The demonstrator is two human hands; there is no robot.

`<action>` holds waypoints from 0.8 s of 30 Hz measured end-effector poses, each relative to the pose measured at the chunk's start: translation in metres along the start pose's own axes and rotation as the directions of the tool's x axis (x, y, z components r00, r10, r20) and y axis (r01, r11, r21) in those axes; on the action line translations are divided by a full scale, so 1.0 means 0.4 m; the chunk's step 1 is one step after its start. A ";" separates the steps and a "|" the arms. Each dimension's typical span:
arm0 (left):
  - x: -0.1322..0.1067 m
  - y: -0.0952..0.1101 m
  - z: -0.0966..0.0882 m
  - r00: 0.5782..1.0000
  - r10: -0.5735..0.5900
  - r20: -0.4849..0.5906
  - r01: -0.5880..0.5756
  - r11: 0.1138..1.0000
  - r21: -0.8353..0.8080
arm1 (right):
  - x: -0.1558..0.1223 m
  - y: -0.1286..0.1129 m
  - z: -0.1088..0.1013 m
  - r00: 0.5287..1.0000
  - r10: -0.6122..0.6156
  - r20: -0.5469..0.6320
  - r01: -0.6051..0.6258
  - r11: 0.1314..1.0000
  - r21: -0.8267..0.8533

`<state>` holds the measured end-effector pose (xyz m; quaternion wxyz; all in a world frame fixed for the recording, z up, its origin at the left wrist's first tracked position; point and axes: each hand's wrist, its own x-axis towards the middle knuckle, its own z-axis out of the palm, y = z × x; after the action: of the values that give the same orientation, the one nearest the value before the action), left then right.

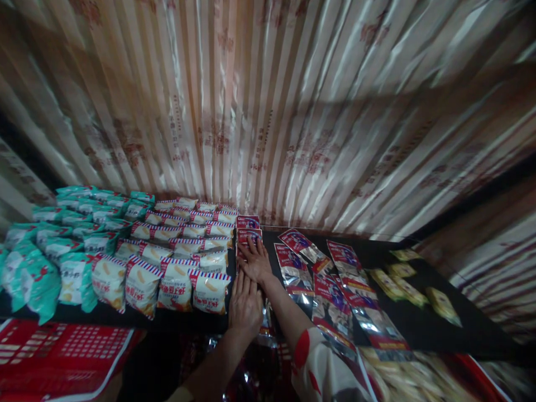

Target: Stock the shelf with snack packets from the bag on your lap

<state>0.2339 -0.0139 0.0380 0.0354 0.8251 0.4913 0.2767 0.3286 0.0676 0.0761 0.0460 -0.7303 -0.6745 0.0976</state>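
My right hand (254,259) lies flat, fingers spread, on a column of red and silver snack packets (248,229) on a black table (422,329). My left hand (244,306) rests flat just behind it, fingers stretched forward over packets near the table's front edge. Both hands press down and hold nothing. Directly to their left stand rows of white packets with red and blue striped tops (180,262).
Green and white packets (62,245) fill the far left. More red and silver packets (330,285) lie loosely to the right, then small yellow packets (402,285). A striped curtain (268,111) hangs behind. A red printed sheet (62,346) lies below left.
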 end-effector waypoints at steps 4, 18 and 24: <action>0.003 0.002 -0.005 1.000 -0.006 0.030 0.006 1.000 0.006 | 0.028 0.004 0.008 0.998 -0.023 -0.055 0.021 0.999 -0.029; 0.000 0.001 0.010 0.996 -0.025 0.088 0.023 0.999 0.030 | 0.126 0.008 0.011 0.997 0.020 -0.072 -0.027 0.996 -0.085; -0.004 -0.004 0.013 0.999 -0.001 0.049 -0.001 0.999 0.033 | 0.134 -0.003 0.008 0.990 0.111 -0.083 -0.117 0.991 -0.067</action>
<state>0.2346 -0.0134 0.0324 0.0336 0.8321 0.4949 0.2482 0.3305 0.1208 0.0687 0.0410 -0.7721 -0.6325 0.0469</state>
